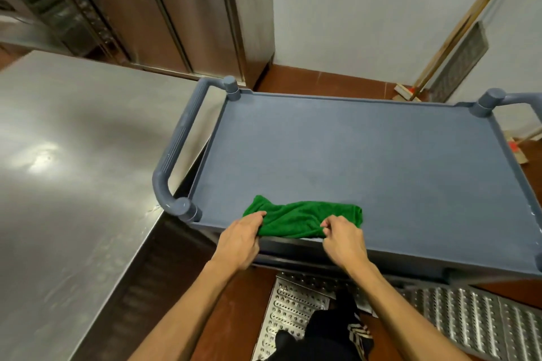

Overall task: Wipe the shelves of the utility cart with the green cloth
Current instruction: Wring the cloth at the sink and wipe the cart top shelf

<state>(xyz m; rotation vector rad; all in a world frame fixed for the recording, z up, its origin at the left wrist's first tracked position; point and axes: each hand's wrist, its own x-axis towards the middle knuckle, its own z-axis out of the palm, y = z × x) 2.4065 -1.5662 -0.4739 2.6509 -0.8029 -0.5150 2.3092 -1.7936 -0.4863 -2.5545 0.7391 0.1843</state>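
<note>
Floor grate [293,308]: perforated metal underfoot, nearest the camera, with a dark shoe on it.
Forearms: both reach forward and slightly inward from the bottom of the view, wrists over the cart's near rim.
Left hand [243,239]: knuckles up, fingers curled over the left end of the green cloth [302,218], gripping it.
Right hand [343,240]: knuckles up, fingertips pinching the cloth's near edge towards its right end.
Green cloth: bunched into a long, loose roll lying on the top shelf [352,149] of the utility cart, along the near rim and left of centre.
Step in hand: judged to be readying the cloth at the shelf edge, gathering or spreading it, with wiping of this shelf not yet under way.
Next move: likely flatten the cloth under one palm and sweep it away across the shelf, into the corners by the posts.
Lower shelves: hidden beneath the top one, so their state cannot be told.
Cart handle [176,149]: grey loop at the left end, with another partly seen at the right.
Desk [58,170]: stainless steel, just beside the cart's left end.
Broom [457,35]: leans against the far wall.
</note>
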